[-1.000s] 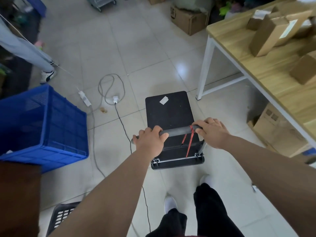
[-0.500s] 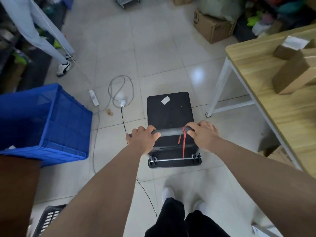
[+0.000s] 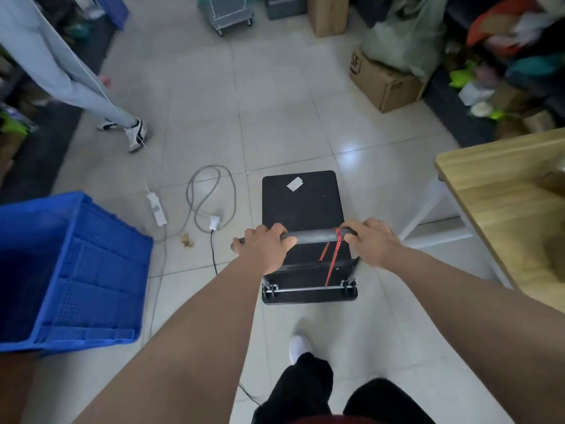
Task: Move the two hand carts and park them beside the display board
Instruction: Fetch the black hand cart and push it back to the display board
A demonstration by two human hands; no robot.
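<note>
Pale tiled floor [image 3: 275, 96] carries a black hand cart [image 3: 302, 206], blue crate [image 3: 76, 270], power strip [image 3: 156, 208].

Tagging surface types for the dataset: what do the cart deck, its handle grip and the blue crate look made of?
Cart deck: matte black, no glare beside the shiny tiles; probably textured plastic or rubber mat, can't tell which.
Handle grip: dull dark grey sleeve, likely foam or rubber, held by the left hand and right hand.
Blue crate: moulded plastic, with ribbed, perforated walls.

Ahead of the hand cart [image 3: 301, 203] we see open tiles; blue crate [image 3: 70, 267] and coiled cable [image 3: 211, 197] crowd its left, wooden table [image 3: 504, 215] its right.
</note>
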